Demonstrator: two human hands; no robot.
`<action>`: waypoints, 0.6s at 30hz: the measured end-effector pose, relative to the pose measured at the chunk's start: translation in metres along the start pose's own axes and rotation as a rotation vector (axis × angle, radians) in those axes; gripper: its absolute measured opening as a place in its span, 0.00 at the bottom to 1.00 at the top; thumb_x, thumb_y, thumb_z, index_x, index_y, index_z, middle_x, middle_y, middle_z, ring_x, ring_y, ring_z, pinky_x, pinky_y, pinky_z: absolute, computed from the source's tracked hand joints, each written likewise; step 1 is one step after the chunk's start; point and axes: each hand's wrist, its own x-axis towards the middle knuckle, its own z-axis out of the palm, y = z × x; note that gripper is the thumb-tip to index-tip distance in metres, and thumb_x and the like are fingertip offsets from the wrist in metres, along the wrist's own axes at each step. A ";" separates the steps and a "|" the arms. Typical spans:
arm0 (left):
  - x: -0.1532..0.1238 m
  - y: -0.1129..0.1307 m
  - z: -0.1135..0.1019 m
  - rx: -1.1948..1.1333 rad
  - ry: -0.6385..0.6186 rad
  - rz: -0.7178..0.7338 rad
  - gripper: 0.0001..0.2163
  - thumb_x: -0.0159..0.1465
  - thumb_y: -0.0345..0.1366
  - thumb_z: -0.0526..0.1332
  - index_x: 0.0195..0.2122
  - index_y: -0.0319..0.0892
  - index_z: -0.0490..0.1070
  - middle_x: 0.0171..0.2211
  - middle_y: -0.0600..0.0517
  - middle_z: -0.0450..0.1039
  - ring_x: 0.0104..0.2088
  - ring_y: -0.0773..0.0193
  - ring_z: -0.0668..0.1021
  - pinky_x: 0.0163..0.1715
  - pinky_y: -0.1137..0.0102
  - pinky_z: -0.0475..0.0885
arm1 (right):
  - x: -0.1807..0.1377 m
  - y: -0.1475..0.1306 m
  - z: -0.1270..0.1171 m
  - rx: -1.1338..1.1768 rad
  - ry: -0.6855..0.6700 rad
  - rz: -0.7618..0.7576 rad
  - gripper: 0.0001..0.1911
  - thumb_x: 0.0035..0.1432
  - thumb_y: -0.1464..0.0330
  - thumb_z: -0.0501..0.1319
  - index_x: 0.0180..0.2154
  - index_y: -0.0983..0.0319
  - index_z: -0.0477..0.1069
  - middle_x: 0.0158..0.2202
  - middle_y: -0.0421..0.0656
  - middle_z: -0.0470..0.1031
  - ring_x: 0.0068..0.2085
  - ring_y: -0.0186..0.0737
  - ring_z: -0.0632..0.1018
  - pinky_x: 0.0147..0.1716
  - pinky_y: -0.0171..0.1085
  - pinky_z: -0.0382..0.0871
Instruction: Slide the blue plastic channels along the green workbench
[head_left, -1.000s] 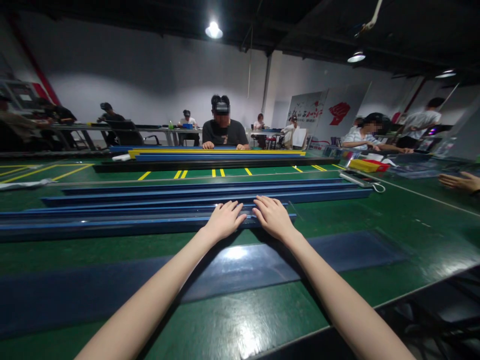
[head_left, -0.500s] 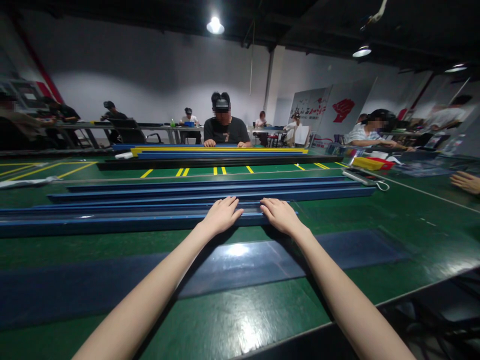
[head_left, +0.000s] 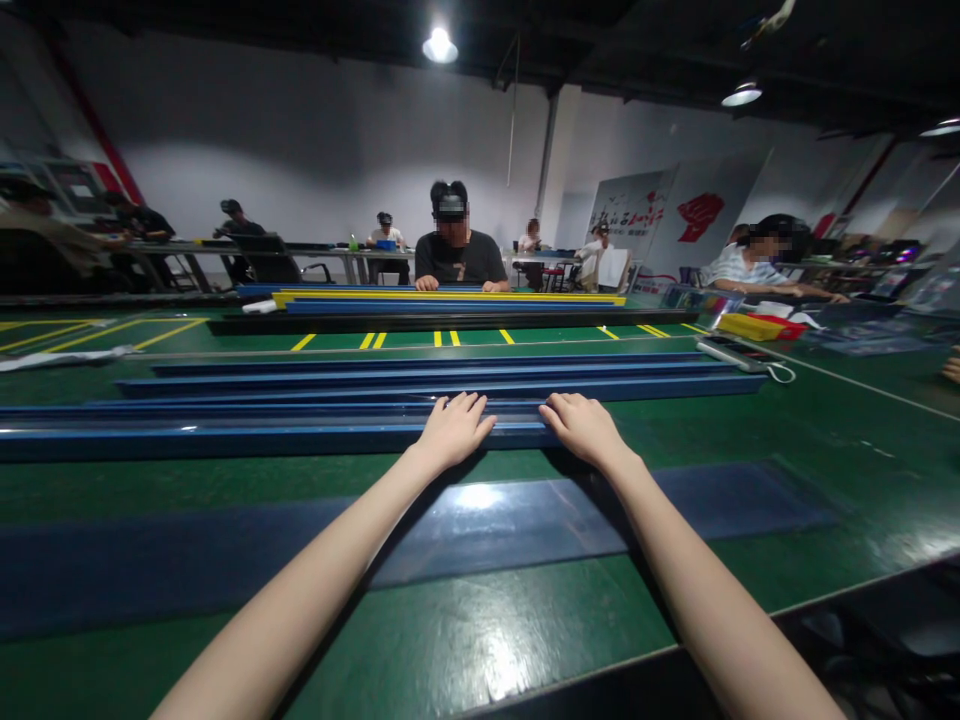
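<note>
A long blue channel strip (head_left: pixel 300 437) runs across the green table in front of me, with a shiny inner surface that looks like clear plastic. My left hand (head_left: pixel 454 430) rests palm down over it, fingers at the far edge and thumb on the near side. Close to the strip's right end, my right hand (head_left: pixel 581 428) grips it the same way and hides that end. A short stretch of strip shows between both hands. Nearer to me, a flat see-through plastic sheet (head_left: pixel 525 530) lies under my forearms.
Behind the strip lie more blue strips (head_left: pixel 450 380), then a black strip (head_left: pixel 450 322) and a yellow one (head_left: pixel 450 299). A person (head_left: pixel 461 255) sits opposite. A phone-like device (head_left: pixel 739 352) and a yellow tray (head_left: pixel 750 327) are at the right. The table edge (head_left: pixel 630 665) is near me.
My right hand has slid slightly right along the strip, widening the gap between my hands. The whole view has shifted a little. Another person's hand at the right edge is now mostly out of view.
</note>
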 end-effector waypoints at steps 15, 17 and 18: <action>-0.001 0.004 0.010 0.012 0.128 -0.003 0.21 0.65 0.41 0.39 0.54 0.39 0.60 0.54 0.45 0.63 0.55 0.56 0.63 0.53 0.57 0.55 | 0.001 0.000 0.005 -0.003 0.015 -0.014 0.18 0.62 0.59 0.43 0.40 0.62 0.65 0.41 0.48 0.72 0.44 0.44 0.70 0.38 0.38 0.58; 0.000 0.003 0.007 0.003 0.092 -0.004 0.21 0.65 0.42 0.40 0.55 0.39 0.59 0.54 0.45 0.62 0.55 0.56 0.63 0.53 0.58 0.55 | 0.001 0.002 0.005 0.013 0.017 -0.018 0.18 0.62 0.60 0.42 0.40 0.62 0.65 0.42 0.47 0.72 0.44 0.43 0.70 0.39 0.38 0.58; 0.000 0.002 0.005 -0.003 0.070 -0.003 0.21 0.65 0.43 0.40 0.55 0.39 0.59 0.55 0.45 0.62 0.55 0.57 0.63 0.53 0.58 0.55 | 0.001 0.004 0.005 0.022 0.019 -0.021 0.18 0.63 0.60 0.42 0.41 0.62 0.66 0.43 0.47 0.72 0.45 0.43 0.70 0.39 0.38 0.58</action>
